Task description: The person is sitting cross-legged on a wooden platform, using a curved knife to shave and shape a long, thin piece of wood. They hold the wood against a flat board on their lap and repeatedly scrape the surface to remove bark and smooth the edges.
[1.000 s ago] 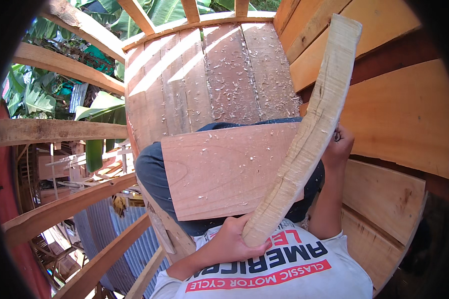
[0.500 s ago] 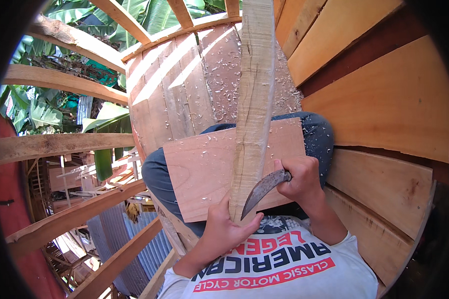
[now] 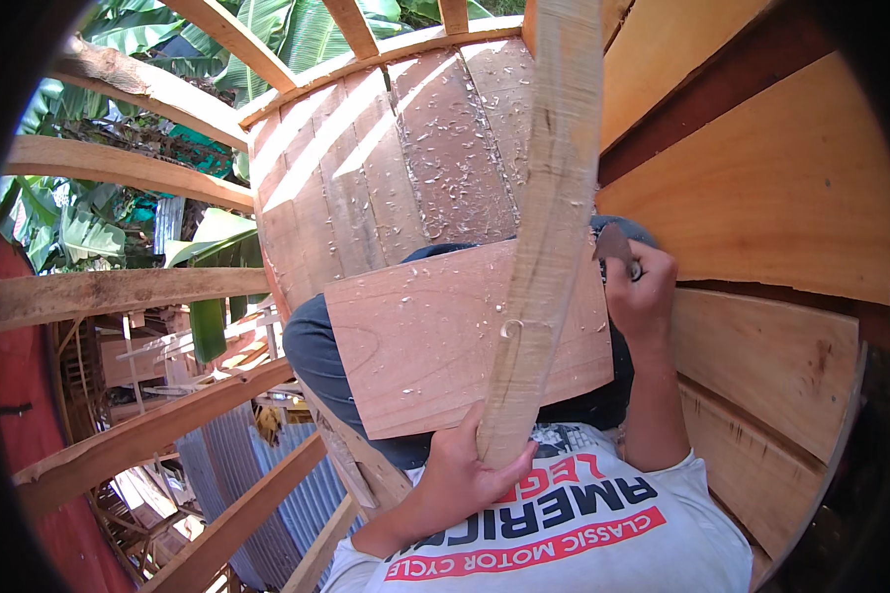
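A long, pale wooden plank (image 3: 554, 198) runs from my lap up past the top of the view, tilted to the right. My left hand (image 3: 470, 460) grips its near end, fingers along one side and thumb along the other. In my right hand (image 3: 645, 296) is a knife (image 3: 613, 247) with a dark blade, raised beside the plank's right side and apart from it; most of the handle is hidden by the fingers. A flat reddish board (image 3: 405, 336) lies across my crossed legs beneath the plank. One curled shaving (image 3: 511, 328) rests on the plank.
Small shavings are scattered over the plank floor (image 3: 356, 188) ahead. Smooth wooden boards (image 3: 761, 178) form a wall close on my right. To the left, spaced beams (image 3: 119, 287) leave gaps, with corrugated sheets (image 3: 237, 494) below and banana leaves (image 3: 316, 40) beyond.
The knife has moved from the plank's near end up and to the right, its blade turned away. The plank's far end has swung right, and its near end has shifted slightly right.
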A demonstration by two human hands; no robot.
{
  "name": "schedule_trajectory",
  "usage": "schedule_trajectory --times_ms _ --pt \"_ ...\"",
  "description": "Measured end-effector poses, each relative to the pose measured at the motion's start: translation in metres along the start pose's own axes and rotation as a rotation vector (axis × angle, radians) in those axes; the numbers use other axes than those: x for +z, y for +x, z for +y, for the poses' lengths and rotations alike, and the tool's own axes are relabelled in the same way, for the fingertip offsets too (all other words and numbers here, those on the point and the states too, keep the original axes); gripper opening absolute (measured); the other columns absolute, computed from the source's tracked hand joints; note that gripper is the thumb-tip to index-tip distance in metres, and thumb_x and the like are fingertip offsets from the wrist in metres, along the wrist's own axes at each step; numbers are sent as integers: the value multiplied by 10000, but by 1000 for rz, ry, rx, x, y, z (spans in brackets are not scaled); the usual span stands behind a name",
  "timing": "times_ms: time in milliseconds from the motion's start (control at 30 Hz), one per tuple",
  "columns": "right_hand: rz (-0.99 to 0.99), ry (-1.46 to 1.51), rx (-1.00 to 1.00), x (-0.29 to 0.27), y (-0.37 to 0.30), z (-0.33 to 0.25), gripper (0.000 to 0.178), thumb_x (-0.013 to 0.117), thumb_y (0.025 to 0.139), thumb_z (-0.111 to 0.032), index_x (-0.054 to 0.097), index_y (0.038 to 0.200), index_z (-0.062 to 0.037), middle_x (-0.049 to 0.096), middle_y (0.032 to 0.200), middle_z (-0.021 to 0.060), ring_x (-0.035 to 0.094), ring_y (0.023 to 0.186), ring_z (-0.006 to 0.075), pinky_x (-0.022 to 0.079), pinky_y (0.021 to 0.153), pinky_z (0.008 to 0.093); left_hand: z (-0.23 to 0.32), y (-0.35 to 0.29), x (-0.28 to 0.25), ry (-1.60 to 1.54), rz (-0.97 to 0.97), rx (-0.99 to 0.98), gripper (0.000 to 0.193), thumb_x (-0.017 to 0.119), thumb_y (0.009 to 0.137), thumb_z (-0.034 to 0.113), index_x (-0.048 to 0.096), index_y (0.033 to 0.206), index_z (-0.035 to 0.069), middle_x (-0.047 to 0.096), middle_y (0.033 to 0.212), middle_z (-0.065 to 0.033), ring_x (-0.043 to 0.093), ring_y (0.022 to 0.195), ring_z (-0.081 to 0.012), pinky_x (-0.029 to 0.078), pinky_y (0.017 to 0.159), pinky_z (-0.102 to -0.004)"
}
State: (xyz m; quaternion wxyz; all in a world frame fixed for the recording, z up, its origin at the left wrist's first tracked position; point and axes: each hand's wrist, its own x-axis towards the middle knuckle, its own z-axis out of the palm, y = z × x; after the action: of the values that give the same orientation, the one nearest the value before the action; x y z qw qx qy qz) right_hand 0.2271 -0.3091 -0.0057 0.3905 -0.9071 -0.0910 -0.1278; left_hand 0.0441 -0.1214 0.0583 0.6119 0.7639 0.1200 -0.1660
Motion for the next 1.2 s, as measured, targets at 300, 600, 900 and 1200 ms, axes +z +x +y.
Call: schedule_trajectory --times_ms 300,600,900,1200 --pt "-290 -6 -148 -10 -30 -40 306 659 815 -200 568 568 -45 513 511 168 560 483 358 403 439 393 -14 17 -13 5 195 63 496 778 763 132 535 1145 -70 695 921 -185 696 798 -208 536 709 -310" --pt "-219 -44 -245 8 -41 -32 259 658 757 -163 552 538 -76 488 478 128 519 441 335 392 439 391 6 9 -9 72 132 84 458 758 795 114 500 1116 -86 687 820 -173 680 645 -169 516 544 -263" --pt "-101 -79 -316 2 -24 -32 233 652 681 -122 492 515 -86 459 475 106 484 435 317 371 449 372 6 7 -4 92 151 126 455 768 788 113 486 1073 -102 667 721 -159 656 553 -145 484 459 -257" --pt "-150 -85 -288 8 -24 -39 189 655 659 -133 525 532 -79 482 499 116 502 462 323 385 461 389 0 2 -8 90 196 127 478 779 762 111 515 1111 -82 687 796 -179 702 693 -200 540 605 -288"
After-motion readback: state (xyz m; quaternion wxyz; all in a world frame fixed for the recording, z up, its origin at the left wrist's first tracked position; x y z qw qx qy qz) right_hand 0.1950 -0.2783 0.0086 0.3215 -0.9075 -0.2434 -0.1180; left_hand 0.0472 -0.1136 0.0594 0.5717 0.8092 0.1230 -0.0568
